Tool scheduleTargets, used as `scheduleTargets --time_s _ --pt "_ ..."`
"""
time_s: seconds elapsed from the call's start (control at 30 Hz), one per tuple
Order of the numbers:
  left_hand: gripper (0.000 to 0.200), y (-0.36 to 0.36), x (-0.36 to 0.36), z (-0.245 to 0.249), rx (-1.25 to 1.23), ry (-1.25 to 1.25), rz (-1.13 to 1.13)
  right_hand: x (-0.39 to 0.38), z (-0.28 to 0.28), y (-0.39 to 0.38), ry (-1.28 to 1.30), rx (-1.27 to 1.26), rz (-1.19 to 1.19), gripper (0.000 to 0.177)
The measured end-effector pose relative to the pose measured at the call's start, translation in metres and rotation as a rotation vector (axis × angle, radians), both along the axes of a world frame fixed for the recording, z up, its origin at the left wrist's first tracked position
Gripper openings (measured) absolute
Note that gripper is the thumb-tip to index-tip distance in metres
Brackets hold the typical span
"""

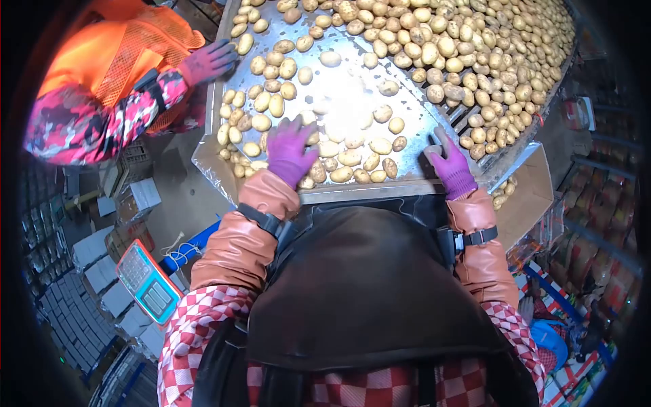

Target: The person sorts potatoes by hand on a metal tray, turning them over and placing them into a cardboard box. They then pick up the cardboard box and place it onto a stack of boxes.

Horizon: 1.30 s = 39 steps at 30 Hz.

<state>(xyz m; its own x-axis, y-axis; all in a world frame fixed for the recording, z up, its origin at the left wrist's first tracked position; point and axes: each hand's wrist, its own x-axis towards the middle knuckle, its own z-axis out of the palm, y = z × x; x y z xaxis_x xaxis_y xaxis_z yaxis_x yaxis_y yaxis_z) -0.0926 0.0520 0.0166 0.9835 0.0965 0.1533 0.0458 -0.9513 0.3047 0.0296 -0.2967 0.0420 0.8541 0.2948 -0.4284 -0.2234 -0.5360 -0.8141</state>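
Both my hands wear purple gloves with greyish fingers. My left hand [290,150] lies over the front left of the metal sorting table [415,125], fingers spread, touching or just above loose potatoes [349,157]. Whether a potato sits beneath its palm is hidden. At the table's right front edge, my right hand [449,166] is open with thumb and fingers apart, on or just over bare metal. Nothing shows in its grasp. Pale yellow potatoes, some with brown patches, lie scattered between the two hands.
A large potato heap [468,47] covers the back right, partly over a slatted section. Another person's gloved hand [209,62] rests at the left rim. A cardboard box [525,193] with potatoes stands below the right edge. A digital scale [149,281] stands lower left.
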Motion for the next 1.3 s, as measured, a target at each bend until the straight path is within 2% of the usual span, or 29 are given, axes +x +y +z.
scheduleTargets --time_s 0.03,0.07,0.1,0.13,0.17,0.23,0.27,0.3,0.33,0.37,0.4,0.43,0.5,0.53,0.6,0.63,0.7,0.77,0.83,0.9,0.93,0.97,1.0,1.07,1.13,1.17,1.2,1.23,1.3 --pt "0.05 0.015 -0.007 -0.002 0.002 0.164 0.067 0.002 -0.002 0.002 -0.003 -0.133 0.054 0.071" --pt "0.055 0.037 -0.025 -0.026 0.047 -0.003 0.06 0.005 -0.006 0.004 -0.011 -0.265 0.105 0.072" --pt "0.055 0.042 -0.031 -0.024 0.063 0.022 0.074 0.009 -0.01 0.006 -0.022 -0.397 0.151 0.074" --pt "0.05 0.038 -0.035 -0.019 0.033 -0.035 0.155 0.009 -0.015 0.008 -0.068 -0.474 0.181 0.086" --pt "0.044 0.033 -0.039 -0.015 0.004 -0.089 0.237 0.007 -0.025 0.011 -0.025 -0.463 0.178 0.088" --pt "0.04 0.012 -0.025 0.01 -0.005 0.078 0.31 -0.007 -0.036 0.047 -0.054 -0.584 0.343 0.086" --pt "0.039 -0.003 -0.018 0.004 -0.062 -0.224 0.149 -0.02 -0.04 0.07 -0.094 -0.479 0.337 0.085" --pt "0.042 -0.024 -0.008 0.02 -0.243 -0.163 -0.001 -0.031 -0.042 0.087 -0.127 -0.379 0.336 0.084" --pt "0.051 -0.037 0.0 0.017 -0.266 -0.078 -0.235 -0.028 -0.044 0.1 -0.093 -0.345 0.447 0.085" --pt "0.062 -0.05 -0.004 0.017 -0.23 -0.09 -0.346 -0.023 -0.046 0.112 -0.059 -0.308 0.557 0.086" --pt "0.066 -0.048 -0.003 0.013 -0.144 0.038 -0.374 -0.016 -0.031 0.124 0.112 -0.206 0.616 0.079" --pt "0.07 -0.046 0.0 0.008 -0.055 0.164 -0.399 -0.015 -0.033 0.123 0.131 -0.104 0.612 0.074" --pt "0.068 -0.024 -0.003 0.009 -0.11 0.17 -0.303 -0.016 -0.036 0.116 0.166 0.107 0.6 0.065" --pt "0.065 -0.015 -0.009 0.008 -0.088 0.126 -0.219 -0.017 -0.032 0.107 0.052 0.166 0.552 0.052" --pt "0.054 0.002 -0.024 0.008 -0.047 0.033 0.015 0.003 -0.029 0.093 -0.006 0.102 0.3 0.046" --pt "0.049 0.009 -0.03 0.011 0.019 -0.032 0.106 0.018 -0.029 0.09 -0.23 0.025 0.217 0.048" --pt "0.043 0.018 -0.02 0.012 0.031 -0.098 0.172 0.05 -0.013 0.092 0.036 0.292 -0.187 0.058" --pt "0.034 0.015 0.011 0.027 0.031 -0.256 0.159 0.025 -0.011 0.119 0.034 0.184 -0.005 0.065" --pt "0.03 0.014 0.065 0.018 -0.098 -0.513 -0.018 0.006 -0.006 0.14 0.023 0.066 0.188 0.073" --pt "0.033 0.029 0.123 -0.002 -0.281 -0.161 -0.002 -0.002 -0.017 0.148 0.043 -0.014 0.433 0.075" --pt "0.035 0.032 0.155 -0.011 -0.32 -0.243 0.038 -0.013 -0.053 0.143 -0.118 0.115 0.503 0.071" --pt "0.038 0.031 0.176 -0.017 -0.36 -0.325 0.079 -0.018 -0.031 0.144 -0.017 0.057 0.556 0.063" --pt "0.041 0.023 0.18 -0.013 -0.213 -0.23 0.126 -0.015 -0.016 0.139 0.22 0.092 0.489 0.06" --pt "0.046 0.008 0.175 -0.009 0.081 -0.021 0.216 -0.011 -0.028 0.118 0.338 0.174 0.373 0.056" --pt "0.049 0.004 0.144 -0.015 0.041 -0.065 0.046 -0.007 -0.062 0.083 0.09 0.277 0.249 0.053" --pt "0.051 0.005 0.127 -0.016 0.026 -0.09 -0.047 -0.001 -0.053 0.07 0.213 0.353 0.114 0.053" --pt "0.05 0.004 0.103 -0.013 0.014 -0.125 -0.087 0.002 -0.066 0.051 0.167 0.431 0.078 0.054" --pt "0.048 0.005 0.077 -0.01 0.003 -0.16 -0.123 0.003 -0.058 0.039 0.263 0.5 -0.016 0.054" --pt "0.045 0.016 0.042 -0.017 -0.061 -0.155 -0.094 0.0 -0.044 0.019 0.335 0.463 -0.169 0.054"
